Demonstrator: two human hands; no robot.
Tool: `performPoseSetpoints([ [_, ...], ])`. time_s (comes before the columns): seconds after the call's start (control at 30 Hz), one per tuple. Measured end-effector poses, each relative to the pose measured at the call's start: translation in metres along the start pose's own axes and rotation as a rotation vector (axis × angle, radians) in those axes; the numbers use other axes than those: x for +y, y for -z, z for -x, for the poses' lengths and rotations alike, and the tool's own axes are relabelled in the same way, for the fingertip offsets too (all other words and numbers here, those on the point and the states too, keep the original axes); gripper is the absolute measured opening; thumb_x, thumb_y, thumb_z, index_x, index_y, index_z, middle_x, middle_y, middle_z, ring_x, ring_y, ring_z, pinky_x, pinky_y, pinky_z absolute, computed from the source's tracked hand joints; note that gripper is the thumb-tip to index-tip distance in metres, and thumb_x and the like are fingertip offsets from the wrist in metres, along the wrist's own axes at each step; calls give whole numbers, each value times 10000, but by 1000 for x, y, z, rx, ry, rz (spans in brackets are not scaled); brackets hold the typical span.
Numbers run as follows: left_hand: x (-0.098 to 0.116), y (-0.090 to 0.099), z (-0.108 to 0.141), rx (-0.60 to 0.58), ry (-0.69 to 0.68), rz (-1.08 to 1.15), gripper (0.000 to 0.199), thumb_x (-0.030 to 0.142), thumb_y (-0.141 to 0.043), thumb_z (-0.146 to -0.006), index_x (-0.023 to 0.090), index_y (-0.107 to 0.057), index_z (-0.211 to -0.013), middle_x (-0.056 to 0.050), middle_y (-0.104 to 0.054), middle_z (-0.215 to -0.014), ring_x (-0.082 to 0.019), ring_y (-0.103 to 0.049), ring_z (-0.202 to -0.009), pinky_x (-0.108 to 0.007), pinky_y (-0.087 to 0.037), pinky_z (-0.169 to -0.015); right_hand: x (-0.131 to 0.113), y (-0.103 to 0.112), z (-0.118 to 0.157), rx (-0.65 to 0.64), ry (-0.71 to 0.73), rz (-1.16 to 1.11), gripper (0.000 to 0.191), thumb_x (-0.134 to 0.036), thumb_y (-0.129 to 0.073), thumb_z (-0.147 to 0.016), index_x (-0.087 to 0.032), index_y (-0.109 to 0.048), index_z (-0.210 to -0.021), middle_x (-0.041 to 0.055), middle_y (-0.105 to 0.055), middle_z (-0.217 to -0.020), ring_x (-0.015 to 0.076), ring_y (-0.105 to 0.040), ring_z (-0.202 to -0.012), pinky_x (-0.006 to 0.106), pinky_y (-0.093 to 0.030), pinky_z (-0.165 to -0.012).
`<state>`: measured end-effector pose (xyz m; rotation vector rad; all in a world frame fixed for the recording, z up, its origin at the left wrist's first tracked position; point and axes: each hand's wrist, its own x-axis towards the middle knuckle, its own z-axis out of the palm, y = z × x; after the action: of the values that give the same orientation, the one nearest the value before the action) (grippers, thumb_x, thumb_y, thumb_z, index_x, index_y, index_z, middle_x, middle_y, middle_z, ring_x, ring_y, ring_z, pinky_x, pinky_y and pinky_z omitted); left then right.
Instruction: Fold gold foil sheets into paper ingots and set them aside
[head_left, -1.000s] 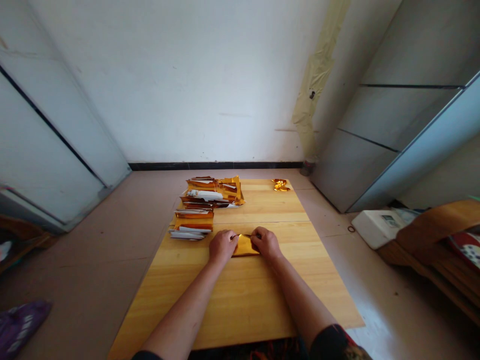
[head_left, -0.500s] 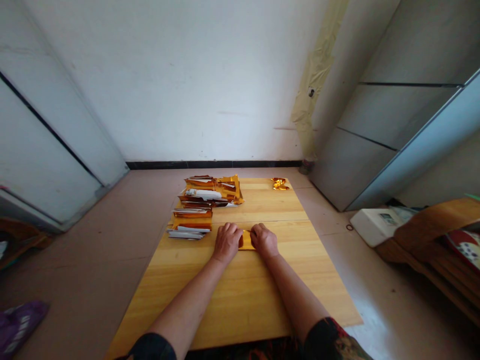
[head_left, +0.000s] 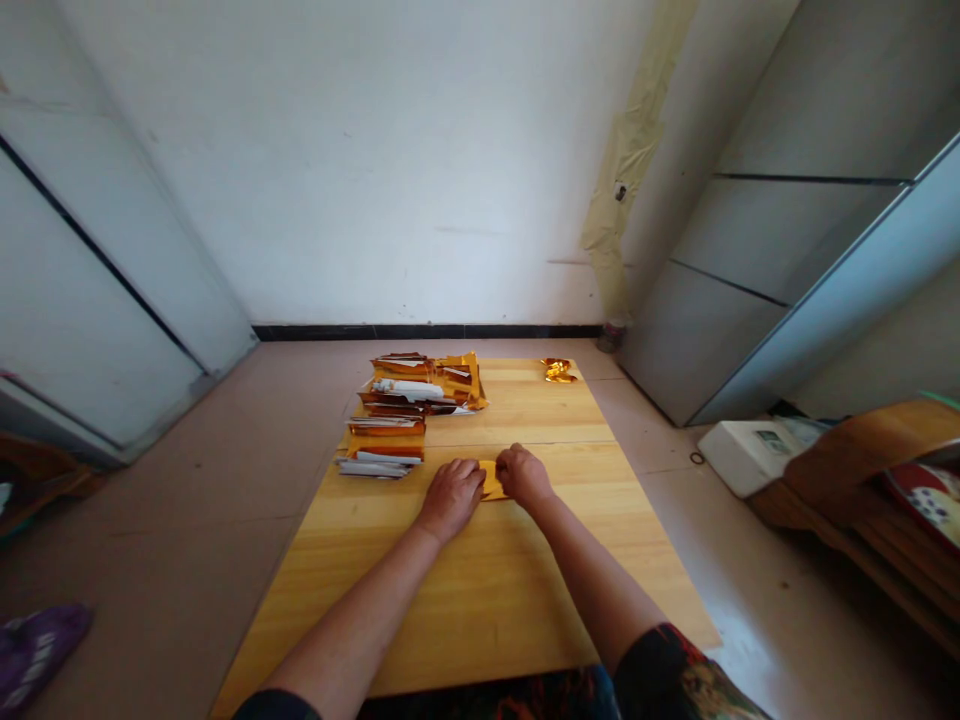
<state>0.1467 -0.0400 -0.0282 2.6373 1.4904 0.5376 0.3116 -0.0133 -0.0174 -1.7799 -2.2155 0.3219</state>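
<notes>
Hands have closed in on each other since the earlier frame: L hand (head_left: 450, 500) angled inward, R hand (head_left: 523, 477) just beside it. Gold foil piece (head_left: 492, 481) lies flat on the table between them, mostly covered, only a narrow strip showing. L fingers (head_left: 466, 473) curled, tips at foil's left edge; R fingers (head_left: 505, 462) curled too, tips at its right edge. Can't tell if they're pinching or just pressing.

Below R hand, dark patterned sleeve (head_left: 675, 675). Wooden table (head_left: 480, 610) runs under both hands. Left of L fingers, stack of gold foil & white paper packets (head_left: 385, 447), another stack (head_left: 420, 385) just past it. Ahead of R fingers, at far table edge, crumpled gold foil scrap (head_left: 559, 371). Far right of R fingers, white box (head_left: 754, 458) on floor; far left, purple slipper (head_left: 45, 655). Beyond all, white wall (head_left: 337, 170) w/ yellowed tape strip (head_left: 622, 150).
</notes>
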Motion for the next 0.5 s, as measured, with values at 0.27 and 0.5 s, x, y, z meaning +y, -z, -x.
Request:
performPoseSetpoints([
  [0.27,4,6,11,-27,79,49,322,223,-549,-821,267,-559,-1139,-54,-564,-1172,-207,-488,-1067,-366,-335,-913,-13,-11,35,176,-78,-144,73,-233,-601,-730,-202,-610,-795,36,-599,-914,179,-499,-872,265,-343,-747],
  [0.5,4,4,12,-37,105,78,339,206,-492,-844,283,-547,-1169,-47,-550,-1213,-207,-485,-1079,-378,-330,-921,-31,-18,48,242,-132,-107,175,-272,-612,-736,-230,-603,-906,57,-576,-1140,230,-463,-1020,328,-310,-842],
])
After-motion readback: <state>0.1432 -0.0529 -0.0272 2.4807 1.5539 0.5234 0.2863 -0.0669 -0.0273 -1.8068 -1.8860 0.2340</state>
